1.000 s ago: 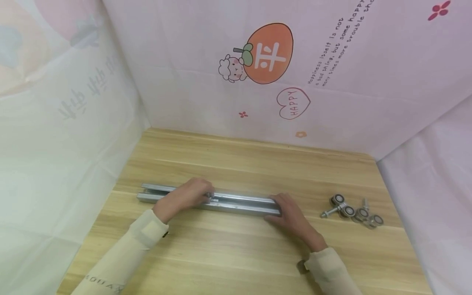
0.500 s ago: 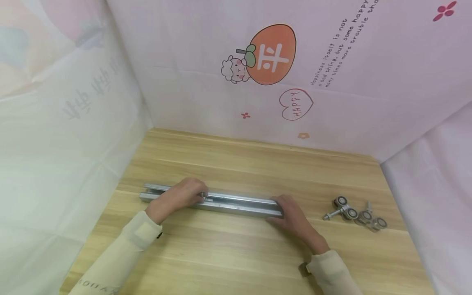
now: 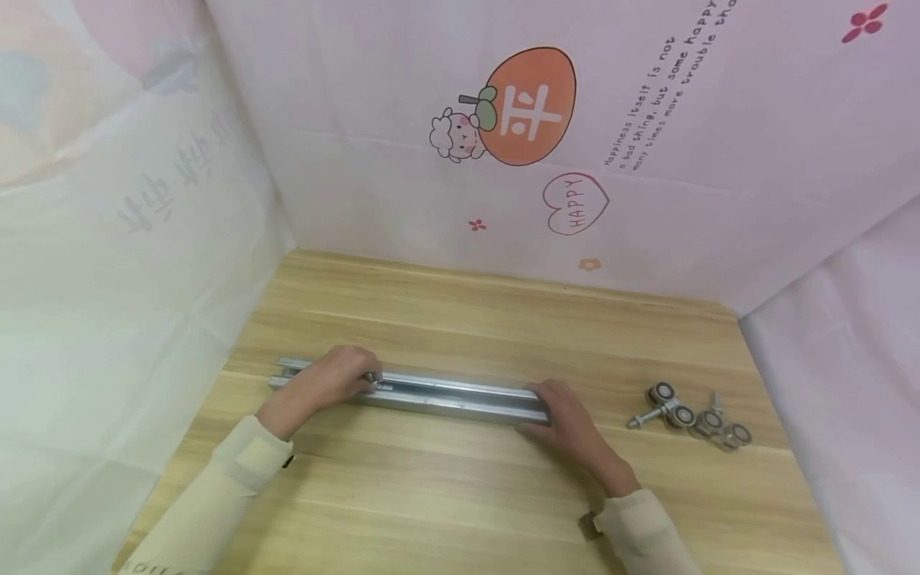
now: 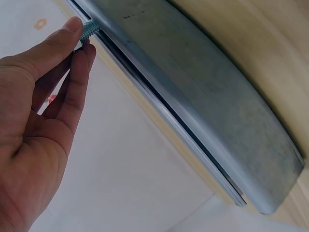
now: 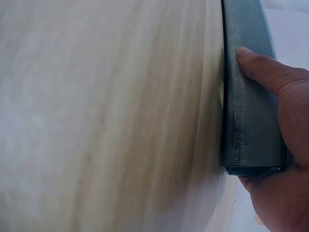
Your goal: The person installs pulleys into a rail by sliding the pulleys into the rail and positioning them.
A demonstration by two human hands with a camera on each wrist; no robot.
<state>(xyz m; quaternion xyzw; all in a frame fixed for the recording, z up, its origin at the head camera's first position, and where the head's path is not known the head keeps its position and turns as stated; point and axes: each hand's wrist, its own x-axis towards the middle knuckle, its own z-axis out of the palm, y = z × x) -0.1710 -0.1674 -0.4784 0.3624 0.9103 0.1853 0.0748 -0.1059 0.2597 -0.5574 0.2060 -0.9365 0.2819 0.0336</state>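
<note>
A long metal channel rail (image 3: 460, 406) lies on the wooden table with its slot facing up. My left hand (image 3: 327, 383) is over its left part; in the left wrist view the thumb and fingers of that hand (image 4: 48, 106) pinch a threaded bolt (image 4: 90, 30) standing out of the slot of the rail (image 4: 203, 92). What the bolt joins inside the rail is hidden. My right hand (image 3: 575, 423) grips the rail's right end. In the right wrist view, the thumb of this hand (image 5: 285, 106) presses the side of the rail (image 5: 253, 116), near its end.
Two roller pieces with black-and-silver wheels and bolts, one (image 3: 670, 406) beside the other (image 3: 722, 430), lie on the table (image 3: 467, 511) right of the rail. Printed cloth walls (image 3: 402, 200) stand behind the table and at both sides.
My left hand has moved leftward along the rail, with the bolt between its fingers. The right hand keeps its grip on the rail's right end.
</note>
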